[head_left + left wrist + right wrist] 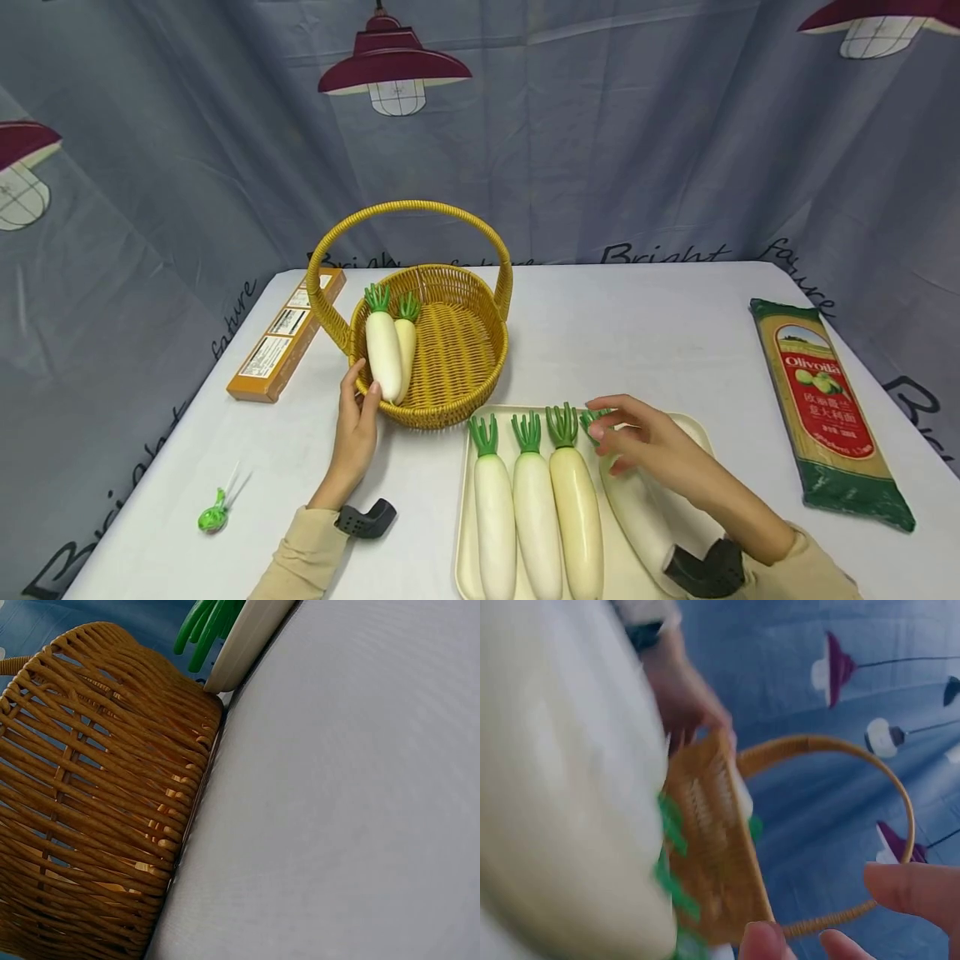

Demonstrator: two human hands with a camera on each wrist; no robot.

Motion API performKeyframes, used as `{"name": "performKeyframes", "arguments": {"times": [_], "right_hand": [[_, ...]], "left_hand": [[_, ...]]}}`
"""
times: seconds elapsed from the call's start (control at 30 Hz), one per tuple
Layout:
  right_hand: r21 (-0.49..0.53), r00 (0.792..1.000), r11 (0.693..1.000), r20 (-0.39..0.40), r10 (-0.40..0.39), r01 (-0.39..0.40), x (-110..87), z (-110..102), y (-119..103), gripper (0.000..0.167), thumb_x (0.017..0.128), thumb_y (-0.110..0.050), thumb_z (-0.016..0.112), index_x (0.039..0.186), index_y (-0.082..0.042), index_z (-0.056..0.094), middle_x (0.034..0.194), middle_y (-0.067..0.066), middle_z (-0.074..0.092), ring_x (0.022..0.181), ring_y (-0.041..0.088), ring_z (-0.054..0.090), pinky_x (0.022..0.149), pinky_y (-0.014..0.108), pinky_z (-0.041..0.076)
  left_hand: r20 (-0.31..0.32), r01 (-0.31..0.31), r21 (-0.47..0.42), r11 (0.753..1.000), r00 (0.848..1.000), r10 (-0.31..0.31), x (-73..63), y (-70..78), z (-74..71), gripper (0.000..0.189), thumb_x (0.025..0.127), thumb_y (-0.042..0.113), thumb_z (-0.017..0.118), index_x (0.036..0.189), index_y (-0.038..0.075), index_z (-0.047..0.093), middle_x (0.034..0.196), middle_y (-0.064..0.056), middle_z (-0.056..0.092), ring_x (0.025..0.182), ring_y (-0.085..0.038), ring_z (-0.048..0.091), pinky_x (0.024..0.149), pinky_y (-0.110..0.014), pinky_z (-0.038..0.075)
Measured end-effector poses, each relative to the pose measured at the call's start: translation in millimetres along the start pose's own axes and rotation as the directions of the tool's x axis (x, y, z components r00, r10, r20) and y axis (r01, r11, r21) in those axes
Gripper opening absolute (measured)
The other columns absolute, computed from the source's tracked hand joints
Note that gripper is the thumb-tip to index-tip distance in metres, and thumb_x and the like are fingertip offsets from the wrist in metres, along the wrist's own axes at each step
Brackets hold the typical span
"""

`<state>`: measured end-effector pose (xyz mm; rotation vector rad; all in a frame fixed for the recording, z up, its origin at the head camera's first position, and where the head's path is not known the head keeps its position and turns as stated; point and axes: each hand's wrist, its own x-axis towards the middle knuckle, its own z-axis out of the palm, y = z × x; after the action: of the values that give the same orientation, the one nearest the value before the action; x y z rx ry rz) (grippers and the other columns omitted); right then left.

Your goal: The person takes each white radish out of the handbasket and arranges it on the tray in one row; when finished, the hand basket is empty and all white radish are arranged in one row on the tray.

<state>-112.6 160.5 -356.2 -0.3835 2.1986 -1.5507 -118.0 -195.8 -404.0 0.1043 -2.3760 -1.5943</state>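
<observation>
My left hand [355, 429] grips the near left rim of a yellow wicker basket [450, 354] with a tall handle. Two white radishes with green tops, one whiter radish [384, 354] and a creamier, slimmer radish [407, 342], lean inside the basket's left side. Over a cream tray [699, 429], my right hand [648, 442] hovers at the leafy end of the rightmost radish [637, 508], which lies at a slant. Its fingers [911, 889] are spread apart in the right wrist view. Three more radishes [536, 521] lie side by side in the tray's left part.
An orange-brown box [288, 333] lies left of the basket. A green-wrapped lollipop [213, 517] rests at the near left. At the right edge is a pack of spaghetti [828, 412]. A grey printed curtain [570, 167] hangs behind the white table [637, 333].
</observation>
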Motion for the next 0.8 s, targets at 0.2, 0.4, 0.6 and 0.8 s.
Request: {"name": "performKeyframes", "arguments": {"times": [0.2,0.4,0.6,0.8], "right_hand": [[0.267,0.964,0.963,0.245,-0.102,0.034,40.7,19,-18,0.045,0.095,-0.024,0.047,0.132,-0.001,0.037,0.117,0.015,0.055,0.099,0.019,0.060,0.083,0.039,0.051],[0.370,0.902,0.928,0.382,-0.201,0.049,95.6,51,-36,0.049,0.096,-0.023,0.045,0.139,-0.008,0.029,0.134,0.024,0.041,0.119,0.031,0.048,0.096,0.038,0.044],[0.539,0.896,0.842,0.371,-0.245,0.007,155.9,96,-50,0.050,0.096,-0.015,0.041,0.142,-0.004,0.023,0.141,0.027,0.030,0.129,0.038,0.035,0.106,0.043,0.032],[0.578,0.967,0.816,0.205,-0.154,0.007,189.5,129,-60,0.048,0.093,-0.013,0.047,0.138,-0.006,0.032,0.133,0.025,0.042,0.122,0.037,0.044,0.102,0.044,0.038]], "left_hand": [[-0.008,0.002,0.000,1.000,1.000,-0.002,0.2,1.7,-1.6,0.047,0.098,0.016,0.032,0.141,0.003,0.020,0.149,-0.019,0.016,0.137,-0.032,0.016,0.109,-0.050,0.018],[-0.009,0.018,-0.008,1.000,1.000,-0.018,-0.2,2.6,-4.8,0.047,0.098,0.017,0.032,0.142,0.003,0.019,0.149,-0.020,0.014,0.135,-0.032,0.019,0.108,-0.050,0.020],[-0.014,0.016,-0.010,1.000,1.000,-0.016,1.8,0.9,-4.2,0.046,0.098,0.016,0.032,0.141,0.003,0.020,0.149,-0.020,0.017,0.138,-0.031,0.015,0.111,-0.050,0.016],[0.016,0.023,-0.019,1.000,1.000,-0.023,1.9,-0.4,-1.9,0.047,0.098,0.017,0.033,0.141,0.003,0.019,0.148,-0.021,0.017,0.136,-0.032,0.017,0.109,-0.052,0.018]]}}
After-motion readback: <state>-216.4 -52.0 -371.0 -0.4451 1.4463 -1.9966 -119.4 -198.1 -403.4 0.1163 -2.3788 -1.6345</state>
